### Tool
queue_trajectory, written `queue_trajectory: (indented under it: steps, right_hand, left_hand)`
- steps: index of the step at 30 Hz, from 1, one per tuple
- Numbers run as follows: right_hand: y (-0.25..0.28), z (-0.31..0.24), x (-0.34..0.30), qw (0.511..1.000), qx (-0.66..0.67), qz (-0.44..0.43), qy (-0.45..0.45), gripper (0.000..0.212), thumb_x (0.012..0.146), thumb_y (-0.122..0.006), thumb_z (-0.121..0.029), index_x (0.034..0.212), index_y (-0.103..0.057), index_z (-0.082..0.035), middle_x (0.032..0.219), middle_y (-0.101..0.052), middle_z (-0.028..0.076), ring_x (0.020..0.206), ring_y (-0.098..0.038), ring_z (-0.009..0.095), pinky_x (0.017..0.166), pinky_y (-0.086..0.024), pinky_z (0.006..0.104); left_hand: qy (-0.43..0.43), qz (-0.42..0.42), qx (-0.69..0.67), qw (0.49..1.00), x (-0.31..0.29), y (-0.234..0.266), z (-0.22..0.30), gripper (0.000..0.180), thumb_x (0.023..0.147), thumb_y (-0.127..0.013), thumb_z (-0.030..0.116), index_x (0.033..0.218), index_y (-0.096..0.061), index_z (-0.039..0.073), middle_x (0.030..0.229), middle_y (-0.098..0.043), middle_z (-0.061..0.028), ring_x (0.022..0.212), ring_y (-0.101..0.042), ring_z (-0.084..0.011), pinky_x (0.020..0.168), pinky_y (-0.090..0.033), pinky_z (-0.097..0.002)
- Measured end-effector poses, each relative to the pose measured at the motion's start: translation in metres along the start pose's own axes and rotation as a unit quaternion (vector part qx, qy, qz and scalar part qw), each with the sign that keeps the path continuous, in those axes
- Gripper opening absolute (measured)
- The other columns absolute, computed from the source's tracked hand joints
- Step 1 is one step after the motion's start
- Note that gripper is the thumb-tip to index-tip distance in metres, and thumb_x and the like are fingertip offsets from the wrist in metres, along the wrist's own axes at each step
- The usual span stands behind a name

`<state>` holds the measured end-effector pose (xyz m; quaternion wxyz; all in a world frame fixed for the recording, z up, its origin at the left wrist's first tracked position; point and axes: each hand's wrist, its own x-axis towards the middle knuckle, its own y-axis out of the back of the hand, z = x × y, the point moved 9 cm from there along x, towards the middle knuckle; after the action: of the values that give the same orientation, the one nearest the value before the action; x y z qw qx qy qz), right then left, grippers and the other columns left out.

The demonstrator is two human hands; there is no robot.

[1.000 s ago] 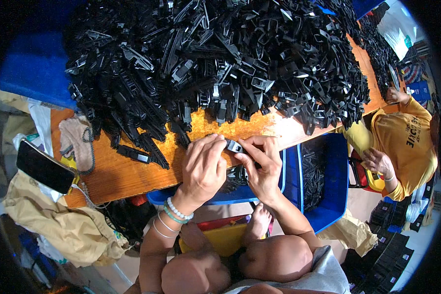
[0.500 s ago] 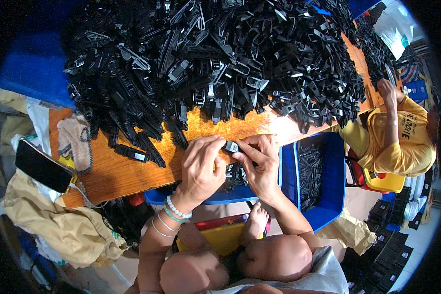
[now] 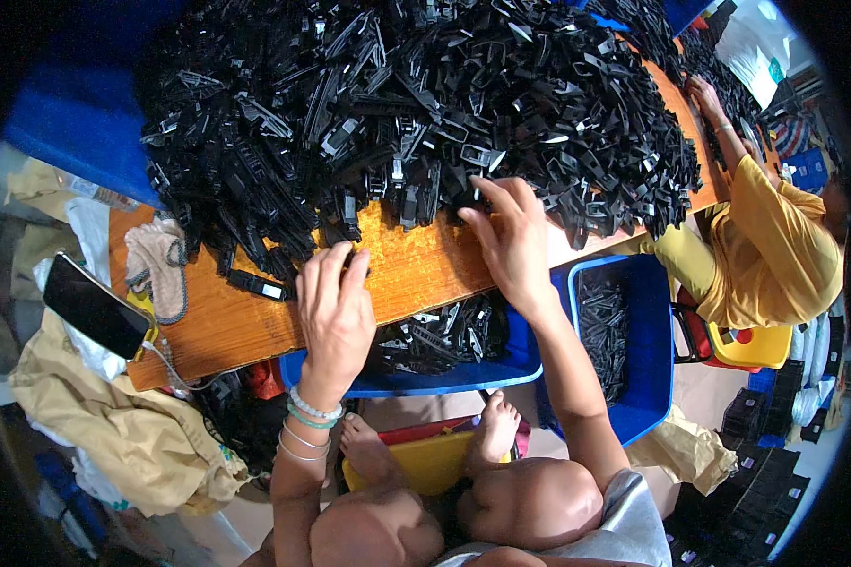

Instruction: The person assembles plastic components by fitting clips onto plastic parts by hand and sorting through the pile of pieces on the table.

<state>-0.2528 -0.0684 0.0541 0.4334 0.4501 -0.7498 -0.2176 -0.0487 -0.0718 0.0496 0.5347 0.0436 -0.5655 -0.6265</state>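
Note:
A big heap of black plastic pieces [image 3: 416, 113], long ridged strips and small buckle-like parts, covers much of the wooden table [image 3: 425, 265]. My left hand [image 3: 336, 307] is at the heap's near left edge, fingers stretched out and slightly apart over several loose black pieces. Its thumb is mostly hidden, and no piece shows clearly in its grasp. Farther right, my right hand [image 3: 512, 241] reaches to the near edge of the heap. Its index finger and thumb are spread, with black pieces just beyond the tips. Close to my left hand lies a black strip with a light patch [image 3: 257, 285].
Below the table edge, a blue bin [image 3: 416, 386] holds black pieces; another blue bin [image 3: 654, 378] stands to its right. A phone [image 3: 95, 307] and a beige cloth [image 3: 156, 265] are at the left. A person in yellow [image 3: 771, 255] works at the right.
My hands have parted from around a small black part. The left moved left to the loose pieces, the right forward to the heap. That part no longer shows between them.

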Motion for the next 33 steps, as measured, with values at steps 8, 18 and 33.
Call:
queue_trajectory:
  steps: [8, 18, 33]
  right_hand:
    - [-0.01, 0.02, -0.018, 0.984, 0.158, 0.002, -0.085, 0.014, 0.076, -0.075, -0.002, 0.085, -0.065, 0.0, 0.098, -0.059, 0.012, 0.09, -0.058, 0.026, 0.079, -0.047, 0.0343]
    - [-0.022, 0.019, -0.055, 0.902, 0.393, 0.015, -0.179, 0.042, 0.08, -0.076, -0.001, 0.118, -0.059, -0.002, 0.101, -0.066, 0.009, 0.078, -0.063, 0.01, 0.062, -0.051, 0.021]
    - [-0.011, -0.008, -0.051, 0.966, 0.194, -0.133, -0.109, 0.023, 0.075, -0.077, -0.004, 0.096, -0.07, 0.003, 0.086, -0.064, 0.013, 0.076, -0.06, 0.027, 0.072, -0.048, 0.0347]
  left_hand:
    - [-0.032, -0.055, -0.031, 0.997, -0.002, -0.011, 0.018, 0.039, 0.079, -0.065, -0.001, 0.118, -0.06, 0.0, 0.113, -0.059, -0.0172, 0.104, -0.054, -0.035, 0.091, -0.044, -0.0462]
    - [-0.046, -0.029, -0.101, 0.993, 0.015, -0.015, 0.026, 0.045, 0.077, -0.074, 0.006, 0.118, -0.058, -0.001, 0.114, -0.061, -0.0162, 0.108, -0.055, -0.0345, 0.093, -0.045, -0.0452]
    - [-0.007, -0.019, -0.171, 0.985, -0.006, -0.02, 0.013, 0.029, 0.079, -0.066, -0.005, 0.108, -0.064, -0.007, 0.106, -0.061, -0.0172, 0.102, -0.058, -0.0347, 0.088, -0.049, -0.0419]
